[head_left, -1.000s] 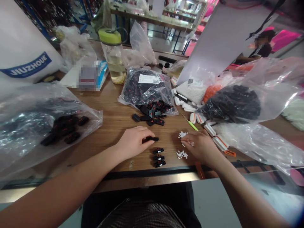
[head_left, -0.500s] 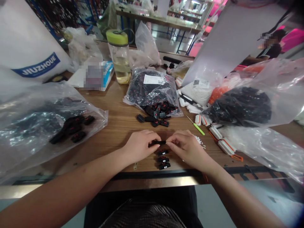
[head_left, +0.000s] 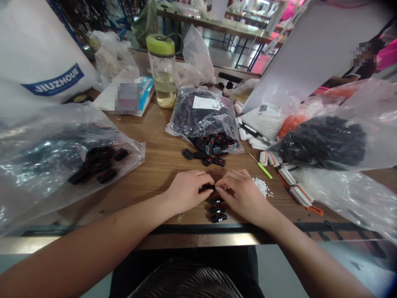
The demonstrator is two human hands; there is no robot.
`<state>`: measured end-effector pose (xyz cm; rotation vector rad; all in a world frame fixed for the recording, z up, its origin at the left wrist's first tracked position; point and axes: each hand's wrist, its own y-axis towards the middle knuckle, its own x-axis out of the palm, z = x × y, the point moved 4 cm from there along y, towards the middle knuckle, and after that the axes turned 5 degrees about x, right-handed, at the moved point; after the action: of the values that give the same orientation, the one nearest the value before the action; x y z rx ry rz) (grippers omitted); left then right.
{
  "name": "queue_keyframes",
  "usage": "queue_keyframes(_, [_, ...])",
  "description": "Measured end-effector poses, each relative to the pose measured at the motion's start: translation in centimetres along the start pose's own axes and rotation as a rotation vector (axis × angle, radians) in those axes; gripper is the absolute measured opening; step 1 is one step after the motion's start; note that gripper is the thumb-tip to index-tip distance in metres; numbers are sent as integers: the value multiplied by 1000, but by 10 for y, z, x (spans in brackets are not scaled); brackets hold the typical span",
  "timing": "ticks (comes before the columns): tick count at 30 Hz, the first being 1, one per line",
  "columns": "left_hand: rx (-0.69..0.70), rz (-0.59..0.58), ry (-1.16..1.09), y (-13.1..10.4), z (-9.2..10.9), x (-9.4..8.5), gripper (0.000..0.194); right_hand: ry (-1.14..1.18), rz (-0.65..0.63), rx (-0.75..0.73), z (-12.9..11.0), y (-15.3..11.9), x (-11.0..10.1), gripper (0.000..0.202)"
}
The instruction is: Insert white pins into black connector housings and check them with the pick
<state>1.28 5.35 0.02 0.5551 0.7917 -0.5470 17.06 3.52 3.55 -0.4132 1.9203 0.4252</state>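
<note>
My left hand (head_left: 188, 188) pinches a small black plastic connector (head_left: 209, 187) just above the table. The fingertips of my right hand (head_left: 241, 193) are pressed together at the connector's right end; what they hold is too small to make out. Below the fingers, three black connectors with white dots (head_left: 218, 210) lie in a short column. A scatter of tiny white pegs (head_left: 263, 187) lies beside my right hand. Farther back, loose black connectors (head_left: 208, 159) spill from a clear bag of connectors (head_left: 198, 111).
A green-handled pick (head_left: 264, 169) lies right of centre, near white-and-orange pieces (head_left: 300, 194). Clear bags with black parts (head_left: 325, 140) flank both sides. A bottle with a green lid (head_left: 161, 74) stands behind. A person sits at the far right back.
My right fingertips have come closer to my left ones, covering more of the connector. The whole view has shifted slightly, and more of the white pegs shows.
</note>
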Motion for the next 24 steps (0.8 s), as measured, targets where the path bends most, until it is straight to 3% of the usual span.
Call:
queue_keyframes(10, [-34,-5,-19,0,-3,3,10,-32,50,-45,2,-8,-3,20])
queue_keyframes(16, [-25,16,-23,-1,-3,3,12,-61,18,-64,1,-9,-6,20])
queue_keyframes(21, [-8,28,-24,-2,-4,3,12,58,155,149,45,-22,-29,15])
queue_keyframes(24, [-6,19,-17,-2,-4,4,12,-49,84,195,69,-31,-31,15])
